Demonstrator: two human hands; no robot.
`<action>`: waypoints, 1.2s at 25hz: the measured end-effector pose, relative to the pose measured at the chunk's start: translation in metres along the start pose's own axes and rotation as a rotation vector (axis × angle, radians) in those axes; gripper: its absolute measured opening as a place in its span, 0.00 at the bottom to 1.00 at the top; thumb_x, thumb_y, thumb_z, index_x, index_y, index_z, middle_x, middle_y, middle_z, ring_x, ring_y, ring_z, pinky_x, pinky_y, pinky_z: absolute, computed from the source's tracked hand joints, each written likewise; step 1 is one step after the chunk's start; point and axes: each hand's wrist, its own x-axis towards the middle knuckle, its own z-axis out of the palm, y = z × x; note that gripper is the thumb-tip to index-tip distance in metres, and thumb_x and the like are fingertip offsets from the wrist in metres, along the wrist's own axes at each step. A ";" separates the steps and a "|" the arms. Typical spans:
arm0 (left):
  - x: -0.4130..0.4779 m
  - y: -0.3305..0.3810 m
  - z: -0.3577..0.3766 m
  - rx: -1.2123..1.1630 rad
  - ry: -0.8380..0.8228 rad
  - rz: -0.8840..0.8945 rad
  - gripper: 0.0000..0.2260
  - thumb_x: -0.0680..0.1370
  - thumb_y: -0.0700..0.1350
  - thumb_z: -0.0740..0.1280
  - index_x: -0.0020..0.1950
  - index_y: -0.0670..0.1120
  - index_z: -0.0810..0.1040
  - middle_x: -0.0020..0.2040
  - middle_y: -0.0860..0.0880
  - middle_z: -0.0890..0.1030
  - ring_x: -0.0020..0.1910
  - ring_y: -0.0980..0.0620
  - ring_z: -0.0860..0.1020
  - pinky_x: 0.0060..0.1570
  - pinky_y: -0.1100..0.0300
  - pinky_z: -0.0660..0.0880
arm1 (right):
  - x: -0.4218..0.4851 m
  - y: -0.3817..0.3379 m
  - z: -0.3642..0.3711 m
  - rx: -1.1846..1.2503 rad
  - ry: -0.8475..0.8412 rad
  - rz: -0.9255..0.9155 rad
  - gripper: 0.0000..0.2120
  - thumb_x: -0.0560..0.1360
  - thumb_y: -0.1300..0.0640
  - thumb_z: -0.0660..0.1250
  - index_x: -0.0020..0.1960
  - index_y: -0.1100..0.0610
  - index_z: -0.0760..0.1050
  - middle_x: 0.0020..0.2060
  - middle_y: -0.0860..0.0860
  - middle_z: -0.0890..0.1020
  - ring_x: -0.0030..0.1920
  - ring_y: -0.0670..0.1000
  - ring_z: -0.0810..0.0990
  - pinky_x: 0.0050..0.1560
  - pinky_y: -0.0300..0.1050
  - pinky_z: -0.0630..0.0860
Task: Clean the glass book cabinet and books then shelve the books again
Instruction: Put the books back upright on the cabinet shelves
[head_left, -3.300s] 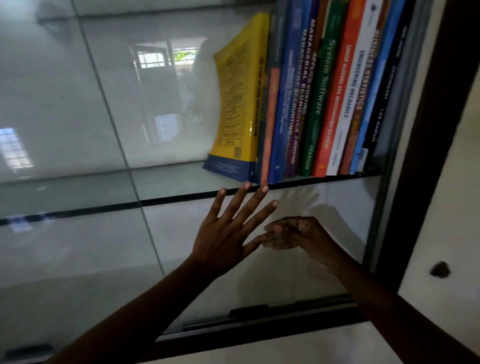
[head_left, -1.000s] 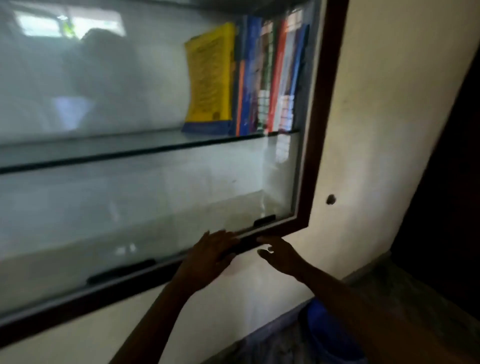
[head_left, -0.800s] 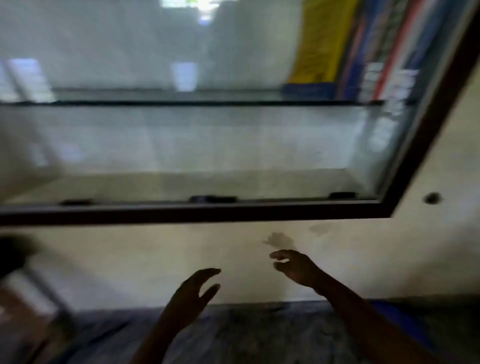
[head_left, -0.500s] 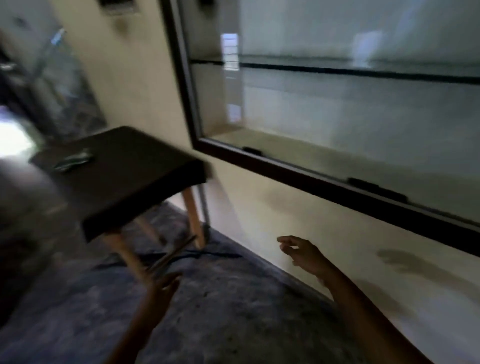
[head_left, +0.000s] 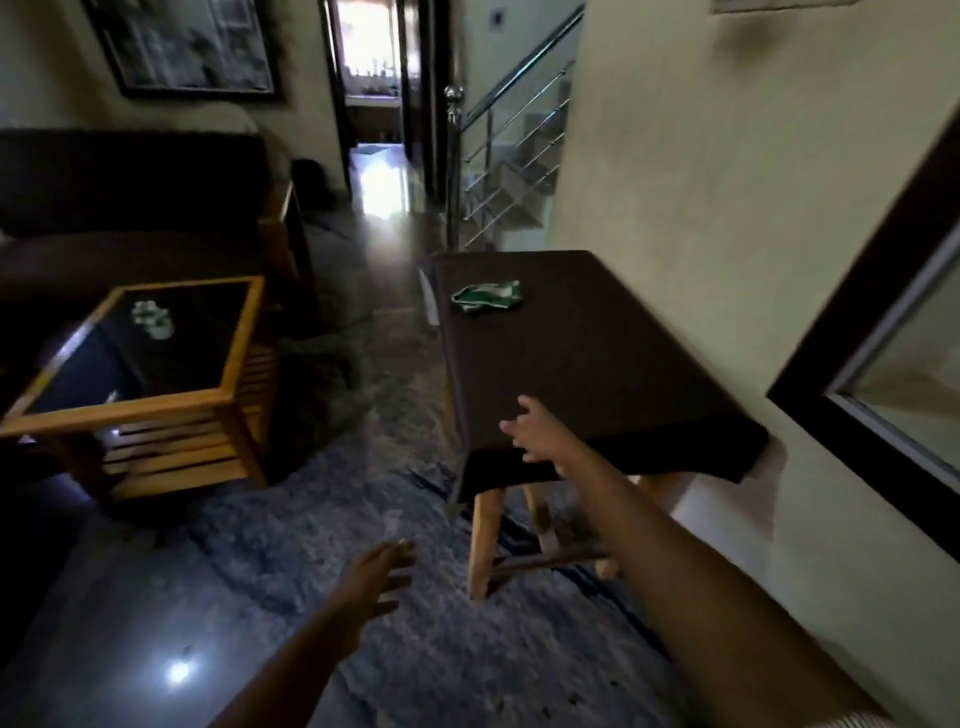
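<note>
Right hand (head_left: 537, 428) over dark table (head_left: 597, 364), green cloth (head_left: 485, 296) lying there

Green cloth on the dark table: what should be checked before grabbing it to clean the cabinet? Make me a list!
1. Green cloth visible, lying on the dark table: ok.
2. Right hand empty, fingers spread: ok.
3. Left hand empty: ok.
4. Right hand at the cloth: not ok; hand over the table's near end, cloth at the far end.
5. Tabletop between them bare: ok.
6. Cloth clean and dry: cannot tell.
</note>
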 end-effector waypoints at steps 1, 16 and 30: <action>0.022 0.016 -0.009 -0.015 0.000 -0.002 0.08 0.80 0.49 0.60 0.51 0.48 0.77 0.47 0.48 0.79 0.43 0.52 0.76 0.42 0.60 0.70 | 0.042 -0.025 0.000 -0.160 0.023 -0.047 0.30 0.78 0.55 0.63 0.75 0.57 0.53 0.71 0.58 0.65 0.68 0.58 0.68 0.64 0.51 0.69; 0.392 0.264 -0.057 -0.068 0.139 -0.094 0.07 0.81 0.47 0.60 0.51 0.46 0.76 0.47 0.46 0.77 0.40 0.50 0.74 0.39 0.61 0.68 | 0.501 -0.116 -0.051 -1.012 0.058 -0.193 0.38 0.73 0.48 0.66 0.76 0.49 0.49 0.76 0.54 0.52 0.74 0.60 0.52 0.71 0.56 0.54; 0.380 0.245 -0.173 -0.847 0.210 -0.052 0.29 0.68 0.68 0.63 0.63 0.53 0.73 0.59 0.40 0.78 0.57 0.40 0.77 0.56 0.40 0.70 | 0.447 -0.234 0.218 -0.251 -0.702 -0.442 0.21 0.78 0.48 0.61 0.70 0.51 0.67 0.64 0.53 0.75 0.63 0.55 0.74 0.58 0.43 0.70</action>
